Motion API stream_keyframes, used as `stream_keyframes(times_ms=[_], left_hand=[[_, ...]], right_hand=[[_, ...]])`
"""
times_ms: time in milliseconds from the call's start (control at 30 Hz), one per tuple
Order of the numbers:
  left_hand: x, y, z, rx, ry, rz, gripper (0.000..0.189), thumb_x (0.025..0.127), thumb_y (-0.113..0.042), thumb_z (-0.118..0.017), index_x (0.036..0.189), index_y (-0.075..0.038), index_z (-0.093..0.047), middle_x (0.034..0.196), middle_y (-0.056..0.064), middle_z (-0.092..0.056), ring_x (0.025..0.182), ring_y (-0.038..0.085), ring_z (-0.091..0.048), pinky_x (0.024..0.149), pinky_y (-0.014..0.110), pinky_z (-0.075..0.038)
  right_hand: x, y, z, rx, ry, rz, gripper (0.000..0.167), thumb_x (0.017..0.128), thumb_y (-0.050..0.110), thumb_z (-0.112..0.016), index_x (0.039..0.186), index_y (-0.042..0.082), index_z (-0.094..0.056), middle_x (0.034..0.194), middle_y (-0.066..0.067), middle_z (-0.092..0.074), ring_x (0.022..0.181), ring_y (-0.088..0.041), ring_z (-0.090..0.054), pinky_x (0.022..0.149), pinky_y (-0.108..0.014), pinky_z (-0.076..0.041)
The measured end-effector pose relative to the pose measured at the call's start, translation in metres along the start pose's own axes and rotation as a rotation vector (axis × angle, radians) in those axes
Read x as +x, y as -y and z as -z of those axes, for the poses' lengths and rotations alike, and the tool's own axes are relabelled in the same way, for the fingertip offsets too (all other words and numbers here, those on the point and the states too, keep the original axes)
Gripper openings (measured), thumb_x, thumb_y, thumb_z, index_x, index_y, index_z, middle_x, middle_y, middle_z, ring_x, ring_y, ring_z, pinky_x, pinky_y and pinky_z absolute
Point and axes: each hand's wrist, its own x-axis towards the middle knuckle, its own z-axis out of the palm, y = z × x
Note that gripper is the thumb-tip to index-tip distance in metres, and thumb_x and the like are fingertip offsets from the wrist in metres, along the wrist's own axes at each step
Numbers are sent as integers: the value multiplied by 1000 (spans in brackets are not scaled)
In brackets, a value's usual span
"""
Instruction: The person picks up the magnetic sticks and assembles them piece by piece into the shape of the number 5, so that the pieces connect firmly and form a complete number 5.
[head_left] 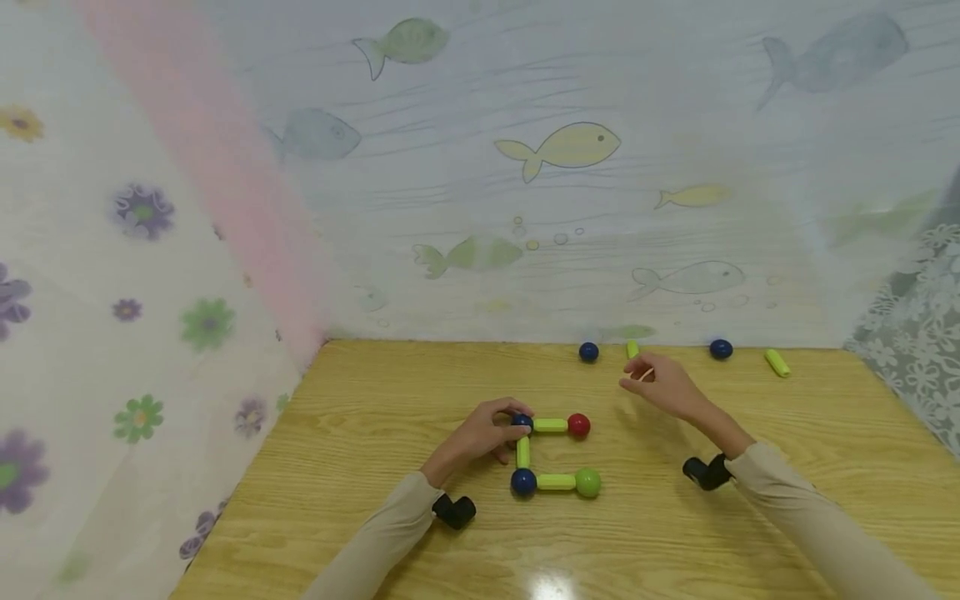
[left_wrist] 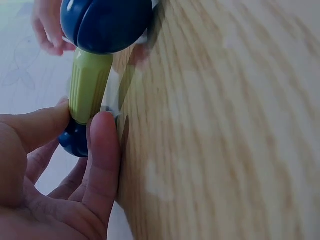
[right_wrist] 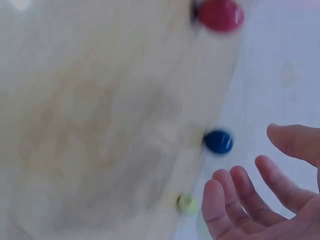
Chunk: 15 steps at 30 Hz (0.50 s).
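Note:
Balls and yellow-green rods form a C-shaped build on the table. My left hand pinches its upper-left blue ball, where the upright rod joins. From that ball a rod leads right to a red ball. Below are another blue ball, a rod and a green ball. In the left wrist view, thumb and fingers grip around the rod's end and the blue ball. Above the table my right hand holds nothing, fingers loosely bent, near a loose rod.
Along the back edge of the wooden table lie a loose blue ball, another blue ball and a tilted yellow-green rod. Behind stands a fish-patterned curtain; a flowered one hangs at left.

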Motion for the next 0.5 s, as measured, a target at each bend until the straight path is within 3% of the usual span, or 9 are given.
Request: stream_keyframes(times_ms=[267, 400, 500], left_hand=[[-4, -2, -1, 29, -33, -2, 27, 93, -13, -61, 120, -9, -61, 104, 7, -58, 53, 23, -55, 49, 33, -52], [-2, -2, -3, 35, -42, -10, 25, 92, -16, -64, 117, -11, -63, 103, 6, -60, 52, 21, -56, 50, 33, -53], [-2, -1, -5, 45, -55, -5, 24, 92, -15, -65, 115, -12, -64, 101, 5, -60, 52, 20, -55, 49, 31, -53]], right_hand=[[35, -27, 13, 22, -38, -153, 33, 95, 16, -57, 111, -12, -51, 105, -32, -55, 83, -39, -58, 62, -42, -53], [46, -40, 14, 10, -53, -234, 36, 95, 19, -53, 113, -12, -49, 109, -33, -52, 88, -40, -57, 68, -43, -50], [53, -48, 10, 6, -82, -265, 36, 95, 20, -54, 110, -12, -51, 101, -29, -55, 82, -35, -57, 68, -41, -49]])
